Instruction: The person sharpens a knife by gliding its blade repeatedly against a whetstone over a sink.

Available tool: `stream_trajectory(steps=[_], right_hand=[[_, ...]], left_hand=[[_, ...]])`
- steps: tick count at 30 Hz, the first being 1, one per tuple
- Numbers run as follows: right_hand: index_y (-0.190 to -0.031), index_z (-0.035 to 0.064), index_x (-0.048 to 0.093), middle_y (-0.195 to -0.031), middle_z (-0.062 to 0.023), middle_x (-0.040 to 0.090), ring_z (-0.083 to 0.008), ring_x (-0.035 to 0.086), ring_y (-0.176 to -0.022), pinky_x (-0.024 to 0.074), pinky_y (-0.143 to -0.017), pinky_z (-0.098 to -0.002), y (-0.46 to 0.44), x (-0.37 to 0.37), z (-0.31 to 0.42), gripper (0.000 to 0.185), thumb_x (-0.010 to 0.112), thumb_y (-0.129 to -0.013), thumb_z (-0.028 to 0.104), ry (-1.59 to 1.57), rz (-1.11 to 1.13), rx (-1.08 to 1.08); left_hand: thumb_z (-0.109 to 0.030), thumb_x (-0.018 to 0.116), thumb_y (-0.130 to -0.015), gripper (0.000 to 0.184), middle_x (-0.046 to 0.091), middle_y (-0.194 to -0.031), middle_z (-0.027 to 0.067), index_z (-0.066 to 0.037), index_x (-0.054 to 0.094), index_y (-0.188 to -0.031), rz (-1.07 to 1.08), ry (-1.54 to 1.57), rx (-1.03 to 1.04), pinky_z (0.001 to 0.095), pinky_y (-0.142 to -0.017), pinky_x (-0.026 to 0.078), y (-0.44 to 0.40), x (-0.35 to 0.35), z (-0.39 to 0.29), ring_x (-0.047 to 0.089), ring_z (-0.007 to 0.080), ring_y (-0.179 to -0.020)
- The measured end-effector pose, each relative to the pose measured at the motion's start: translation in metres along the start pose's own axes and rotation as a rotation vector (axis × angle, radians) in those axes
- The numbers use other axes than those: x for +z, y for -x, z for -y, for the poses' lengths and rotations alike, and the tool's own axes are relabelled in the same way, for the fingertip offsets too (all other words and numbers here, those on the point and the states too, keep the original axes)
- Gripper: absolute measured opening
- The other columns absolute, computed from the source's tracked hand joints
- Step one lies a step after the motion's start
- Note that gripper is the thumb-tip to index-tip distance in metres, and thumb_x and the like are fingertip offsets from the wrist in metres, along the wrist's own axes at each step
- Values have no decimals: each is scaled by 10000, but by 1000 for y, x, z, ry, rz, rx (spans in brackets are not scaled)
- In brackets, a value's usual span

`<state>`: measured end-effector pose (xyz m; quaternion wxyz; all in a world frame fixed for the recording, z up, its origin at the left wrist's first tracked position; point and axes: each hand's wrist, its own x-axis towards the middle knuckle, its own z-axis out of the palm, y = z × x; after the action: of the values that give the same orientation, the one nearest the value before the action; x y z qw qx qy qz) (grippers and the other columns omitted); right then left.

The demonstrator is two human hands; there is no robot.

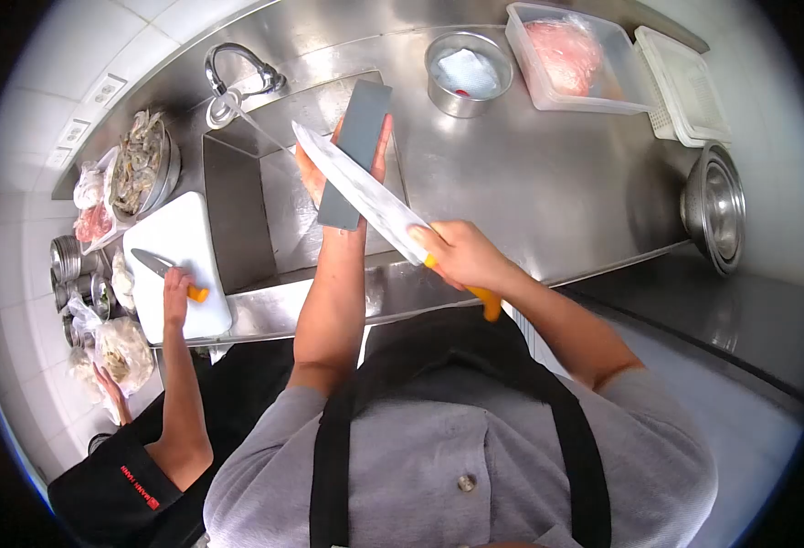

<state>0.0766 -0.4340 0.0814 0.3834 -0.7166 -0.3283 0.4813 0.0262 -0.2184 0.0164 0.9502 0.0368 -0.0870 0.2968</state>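
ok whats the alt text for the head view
A person's right-hand grip holds a long knife across a flat grey block held in the left-hand grip, over a steel sink. At left, a co-worker holds a smaller knife over a white cutting board.

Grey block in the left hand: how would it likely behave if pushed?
The grey block is probably stiff, being flat and straight-edged. Its far end juts beyond the left hand, so pressing there might tip it.
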Motion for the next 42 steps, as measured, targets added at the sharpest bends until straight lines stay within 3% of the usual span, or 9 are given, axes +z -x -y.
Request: stream_trajectory(steps=[10, 15, 17, 22, 25, 26, 30, 34, 42], right_hand=[[-838, 26, 627, -557, -65, 569, -178, 544, -401, 425, -407, -357, -45, -1, -2, 476, 527, -1104, 407, -127, -134, -12], [-766, 5, 619, -533, -74, 552, -204, 564, -406, 456, -428, -357, -91, -20, 22, 548, 518, -1093, 433, -283, -235, -49], [-758, 4, 617, -525, -78, 543, -208, 552, -396, 460, -423, -359, -57, 17, 21, 558, 513, -1096, 435, -141, -101, -29], [-788, 9, 618, -536, -97, 571, -213, 600, -428, 470, -420, -365, -94, -44, 29, 514, 513, -1103, 402, -177, -257, -21], [-792, 13, 623, -531, -76, 558, -188, 570, -414, 457, -403, -374, -74, 9, 23, 529, 502, -1108, 420, -192, -205, 30], [-799, 20, 620, -524, -60, 538, -176, 548, -398, 443, -390, -376, -57, 19, 12, 540, 488, -1113, 439, -97, -111, -124], [-814, 42, 602, -550, -24, 548, -129, 520, -385, 390, -363, -312, -85, -35, 9, 518, 531, -1103, 466, -215, -302, 13], [-807, 43, 596, -559, -41, 562, -143, 532, -394, 420, -389, -340, -70, 10, 9, 489, 561, -1098, 435, -255, -220, 8], [-805, 33, 592, -546, -35, 536, -148, 524, -387, 391, -372, -344, -78, -7, 14, 540, 547, -1093, 489, -232, -243, -21]], left_hand=[[-647, 339, -1034, 860, 585, -1491, 199, 56, 477, -1509, 92, -107, -42, 600, -1304, 187, 4, 4, 6, 468, 335, -1457], [-737, 317, -1013, 959, 562, -1528, 192, 58, 468, -1529, -164, -154, -188, 530, -1262, 274, 10, 4, 12, 482, 316, -1452], [-703, 293, -1024, 929, 573, -1506, 231, 59, 498, -1512, 130, 130, -54, 546, -1288, 195, 7, 4, 14, 409, 324, -1520], [-566, 483, -1017, 717, 595, -1478, 201, 34, 584, -1395, -218, -126, -98, 593, -1335, 133, 9, 9, 12, 490, 343, -1444], [-580, 467, -1017, 744, 572, -1502, 211, 34, 560, -1427, 108, 172, -104, 599, -1329, 143, 2, 5, 11, 470, 343, -1463], [-576, 477, -1013, 734, 553, -1516, 220, 32, 561, -1416, -169, -39, 44, 609, -1329, 138, 6, 10, 13, 462, 343, -1471], [-713, 352, -1015, 889, 572, -1522, 169, 10, 522, -1504, -241, -201, -134, 556, -1298, 232, 12, 16, 9, 492, 305, -1451], [-710, 327, -1021, 933, 546, -1539, 187, 41, 413, -1568, 4, -20, -143, 545, -1300, 225, 6, 10, 12, 458, 316, -1473], [-585, 414, -1037, 695, 554, -1523, 191, -80, 531, -1499, -26, -4, -134, 622, -1322, 120, 10, 10, 7, 460, 337, -1462]])
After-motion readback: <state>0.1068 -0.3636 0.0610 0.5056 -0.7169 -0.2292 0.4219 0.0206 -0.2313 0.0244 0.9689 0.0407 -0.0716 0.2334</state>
